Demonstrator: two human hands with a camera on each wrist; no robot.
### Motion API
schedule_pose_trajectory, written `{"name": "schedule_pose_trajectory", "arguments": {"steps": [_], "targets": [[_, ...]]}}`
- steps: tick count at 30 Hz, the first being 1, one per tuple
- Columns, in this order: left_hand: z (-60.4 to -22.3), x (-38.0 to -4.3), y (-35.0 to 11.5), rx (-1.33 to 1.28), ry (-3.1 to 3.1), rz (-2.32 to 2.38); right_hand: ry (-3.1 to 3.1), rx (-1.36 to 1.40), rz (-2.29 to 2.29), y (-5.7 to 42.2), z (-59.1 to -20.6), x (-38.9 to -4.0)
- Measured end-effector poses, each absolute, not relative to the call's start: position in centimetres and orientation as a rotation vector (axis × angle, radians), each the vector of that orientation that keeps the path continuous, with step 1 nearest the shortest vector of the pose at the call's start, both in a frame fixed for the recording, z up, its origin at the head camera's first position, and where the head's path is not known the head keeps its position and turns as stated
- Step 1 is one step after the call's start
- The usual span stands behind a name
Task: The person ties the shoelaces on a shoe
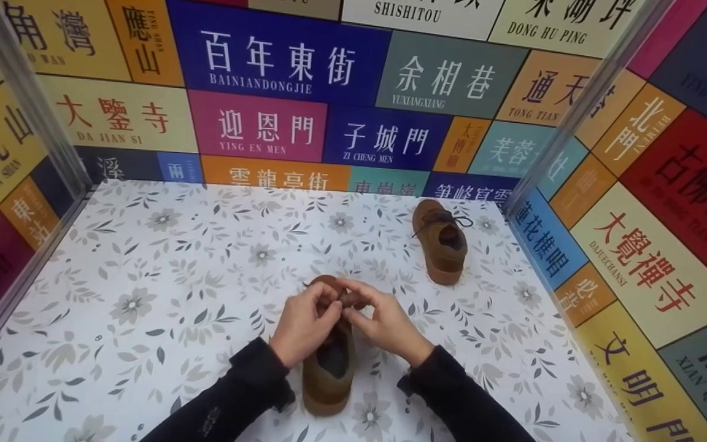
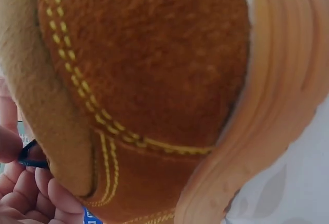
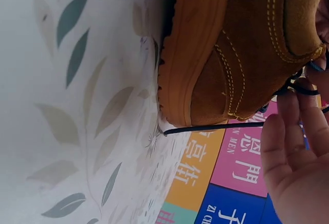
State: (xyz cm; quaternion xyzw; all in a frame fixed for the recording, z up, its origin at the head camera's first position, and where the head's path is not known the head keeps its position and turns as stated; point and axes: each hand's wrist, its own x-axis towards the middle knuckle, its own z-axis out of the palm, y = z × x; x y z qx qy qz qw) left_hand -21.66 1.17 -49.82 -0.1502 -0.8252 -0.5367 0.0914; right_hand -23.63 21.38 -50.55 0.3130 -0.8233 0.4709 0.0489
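Observation:
A brown suede shoe with yellow stitching stands at the front middle, its heel toward me. Over its laces meet both hands, fingertips close together. My left hand pinches a dark shoelace between thumb and fingers at the left of the shoe's tongue area. From the other side, my right hand holds the lace with thumb and curled fingers. One dark lace end hangs past the shoe in the right wrist view. The hands hide the knot area and most of the toe.
A second brown shoe sits at the back right, its laces tied in a bow. White floral cloth covers the tabletop. Panels with coloured place-name signs enclose it at the back and both sides.

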Motion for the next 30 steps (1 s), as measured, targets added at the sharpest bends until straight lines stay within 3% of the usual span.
{"name": "schedule_pose_trajectory", "arguments": {"steps": [9,14,17,21,25,30], "targets": [[-49.7,-21.9,0.8,-0.397,-2.468,-1.609,-2.505,0.946,0.616,22.5,-49.4,-22.8],[-49.7,-21.9,0.5,-0.369,-2.475,-1.684,-2.776,1.016,0.555,24.4,-47.6,-22.0],[-49.7,-21.9,0.4,-0.363,-2.481,-1.721,-2.943,0.999,0.751,25.9,-46.4,-21.7],[-49.8,-21.9,0.2,-0.343,-2.496,-1.733,-3.001,0.795,1.369,27.1,-45.5,-21.5],[-49.7,-22.0,0.2,-0.328,-2.506,-1.75,-2.737,0.619,2.034,26.8,-46.0,-21.1],[-49.6,-22.1,0.2,-0.332,-2.517,-1.784,-2.365,0.588,2.485,25.4,-47.1,-20.6]]}}
